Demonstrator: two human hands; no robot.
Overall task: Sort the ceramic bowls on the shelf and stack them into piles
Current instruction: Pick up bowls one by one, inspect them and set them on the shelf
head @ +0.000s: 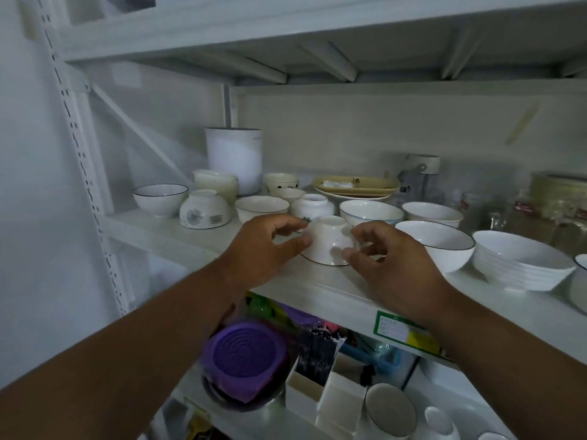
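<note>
Your two bare forearms reach up from the bottom of the view toward a white metal shelf [317, 282] at chest height. Your left hand [265, 246] and right hand [387, 249] sit on either side of a small white bowl [328, 241] turned upside down near the shelf's front edge. Both hands have loosely curled fingers, with the left thumb touching the bowl's left side and the right thumb at its lower right; neither hand closes fully around it. More ceramic bowls stand around it: a dark-rimmed bowl [160, 200] far left, an upside-down bowl with a grey flower print [205, 211] beside that, a large dark-rimmed bowl [441, 244] just right of your right hand, and a ribbed white bowl [521, 268] farther right. A tall white canister [234, 160] stands at the back. On the shelf below, close under your left arm, lies a purple lid [244, 357], blurred.
</note>
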